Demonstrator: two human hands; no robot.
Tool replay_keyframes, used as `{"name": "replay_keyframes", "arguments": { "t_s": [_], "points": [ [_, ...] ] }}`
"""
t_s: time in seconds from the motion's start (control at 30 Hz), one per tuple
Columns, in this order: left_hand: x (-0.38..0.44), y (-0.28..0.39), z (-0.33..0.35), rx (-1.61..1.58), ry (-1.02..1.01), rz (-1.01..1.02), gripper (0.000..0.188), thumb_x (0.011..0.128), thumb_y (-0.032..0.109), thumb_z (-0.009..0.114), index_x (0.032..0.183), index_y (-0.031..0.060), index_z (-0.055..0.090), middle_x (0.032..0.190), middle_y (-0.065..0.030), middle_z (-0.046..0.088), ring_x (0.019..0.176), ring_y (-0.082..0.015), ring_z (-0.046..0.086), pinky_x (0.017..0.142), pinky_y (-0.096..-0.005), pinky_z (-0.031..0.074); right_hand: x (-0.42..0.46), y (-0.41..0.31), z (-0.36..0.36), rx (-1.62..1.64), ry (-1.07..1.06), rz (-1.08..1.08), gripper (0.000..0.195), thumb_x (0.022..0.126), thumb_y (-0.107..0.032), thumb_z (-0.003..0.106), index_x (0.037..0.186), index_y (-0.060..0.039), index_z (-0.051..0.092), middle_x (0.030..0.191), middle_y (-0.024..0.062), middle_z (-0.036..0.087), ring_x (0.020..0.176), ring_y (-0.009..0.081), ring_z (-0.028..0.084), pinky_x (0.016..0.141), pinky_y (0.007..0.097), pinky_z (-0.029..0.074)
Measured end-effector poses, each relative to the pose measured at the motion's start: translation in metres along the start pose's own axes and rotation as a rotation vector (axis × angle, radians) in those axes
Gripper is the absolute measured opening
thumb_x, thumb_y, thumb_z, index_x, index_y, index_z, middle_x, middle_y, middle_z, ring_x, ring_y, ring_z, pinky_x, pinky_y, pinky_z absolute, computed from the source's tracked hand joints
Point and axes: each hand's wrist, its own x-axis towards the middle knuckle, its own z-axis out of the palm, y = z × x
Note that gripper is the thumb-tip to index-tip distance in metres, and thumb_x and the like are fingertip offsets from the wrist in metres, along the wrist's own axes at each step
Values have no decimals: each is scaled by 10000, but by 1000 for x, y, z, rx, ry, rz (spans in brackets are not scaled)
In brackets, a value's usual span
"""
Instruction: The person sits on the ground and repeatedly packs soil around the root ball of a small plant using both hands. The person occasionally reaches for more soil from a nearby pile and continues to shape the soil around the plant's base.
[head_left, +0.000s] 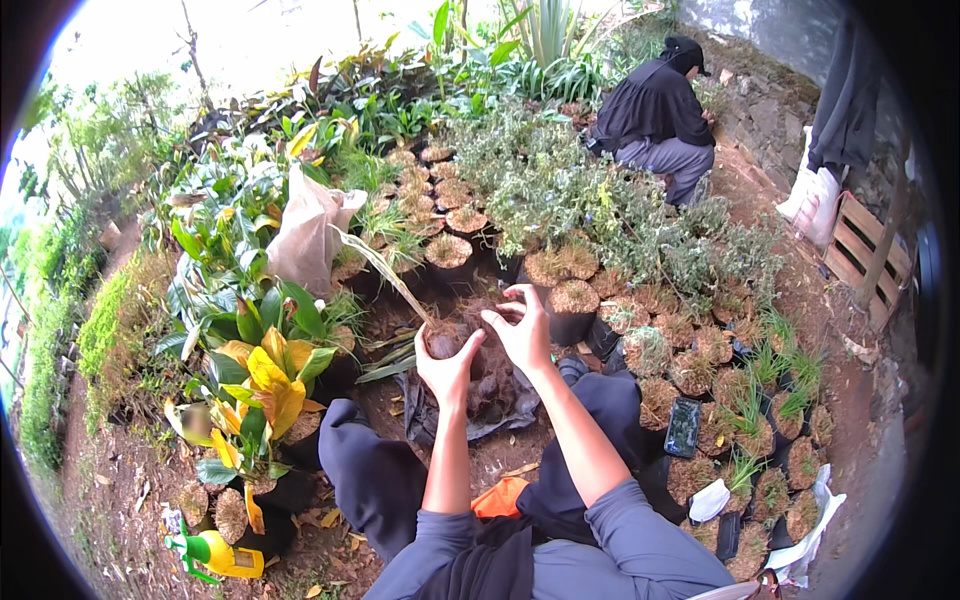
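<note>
My left hand cups a round brown bulb between thumb and fingers. A long pale, dried stalk leans up and left from it. My right hand is just right of the bulb, fingers curved and apart, thumb tip beside a tuft of fibrous brown roots. Whether it touches the fibres is hard to tell. Beneath both hands, a heap of dark, root-covered clumps lies on a crumpled black plastic sheet between my knees. Green strap leaves lie left of the heap.
Potted plants in black bags crowd both sides. A whitish sack stands front left. A yellow spray bottle lies lower left. A phone rests on pots at right. Another person crouches at the back right, near a wooden pallet.
</note>
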Motion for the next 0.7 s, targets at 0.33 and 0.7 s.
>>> {"name": "replay_keyframes", "arguments": {
  "t_s": [0.33,0.7],
  "points": [
    [22,39,1,-61,-132,133,743,580,203,917,1176,-25,538,1050,-115,637,952,-179,606,881,-314,482,31,-16,-18,234,-40,-30,409,762,-137,803,1030,9,530,953,91,624,804,148,655,694,279,531],
    [87,50,-6,-64,-275,125,614,627,193,878,1122,-22,586,1014,-110,661,920,-155,620,852,-301,494,71,-33,-8,669,-157,321,325,799,-111,770,1015,-60,532,903,63,662,768,105,621,595,252,510]
  ]
}}
